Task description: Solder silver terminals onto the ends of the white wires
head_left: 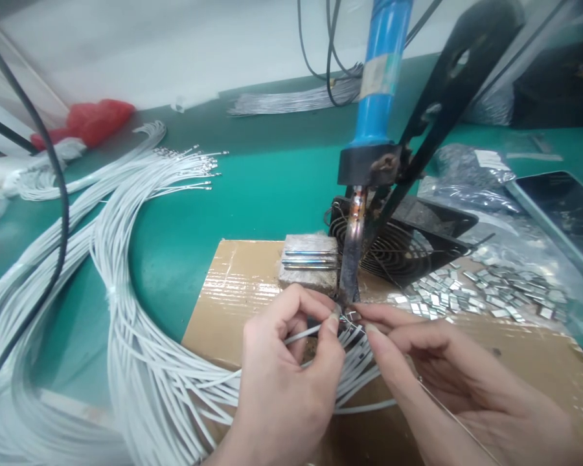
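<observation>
Head view. Green bench (252, 188), cardboard sheet (233, 291) at lower centre. White wire (301, 334): thin, light, limp; best pinched near the bare end. Left hand (282, 382) closed on it, thumb and forefinger pinching just below the soldering iron (352, 259) tip. Right hand (447, 369) fingertips pinched beside it, contents too small to tell. Wire bundle (126, 310) at left; metal terminals (486, 291) at right.

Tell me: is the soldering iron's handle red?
No, the soldering iron mounted above both hands has a blue handle; the only red thing is a bag far back on the bench.
</observation>
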`<state>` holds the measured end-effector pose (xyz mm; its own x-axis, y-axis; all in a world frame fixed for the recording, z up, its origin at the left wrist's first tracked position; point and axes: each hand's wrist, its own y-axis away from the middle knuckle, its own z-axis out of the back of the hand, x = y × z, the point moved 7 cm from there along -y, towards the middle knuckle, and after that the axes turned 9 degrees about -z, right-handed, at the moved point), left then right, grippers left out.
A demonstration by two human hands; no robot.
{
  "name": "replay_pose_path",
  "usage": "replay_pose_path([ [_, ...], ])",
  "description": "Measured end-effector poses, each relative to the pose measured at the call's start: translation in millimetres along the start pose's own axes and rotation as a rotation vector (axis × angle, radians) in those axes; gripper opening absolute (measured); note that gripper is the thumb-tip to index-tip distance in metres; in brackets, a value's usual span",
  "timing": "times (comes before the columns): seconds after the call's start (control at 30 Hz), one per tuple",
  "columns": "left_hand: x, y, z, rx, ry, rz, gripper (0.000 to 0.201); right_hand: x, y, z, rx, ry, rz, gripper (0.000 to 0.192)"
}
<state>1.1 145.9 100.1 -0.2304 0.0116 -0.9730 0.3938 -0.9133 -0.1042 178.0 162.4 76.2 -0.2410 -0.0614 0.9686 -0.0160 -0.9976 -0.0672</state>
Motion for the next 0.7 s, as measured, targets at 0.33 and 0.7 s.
replay_pose_path([
  [0.33, 0.7, -1.8, -2.7, 0.003, 0.032, 0.038, 0.012, 5.0, 1.0, -2.8, -0.019, -0.041, -0.018, 0.018],
  [0.7, 12.7, 10.4, -2.9, -0.029, 0.043, 0.005, 0.015, 4.4, 4.0, -1.1, -0.025, -0.084, -0.029, 0.017],
])
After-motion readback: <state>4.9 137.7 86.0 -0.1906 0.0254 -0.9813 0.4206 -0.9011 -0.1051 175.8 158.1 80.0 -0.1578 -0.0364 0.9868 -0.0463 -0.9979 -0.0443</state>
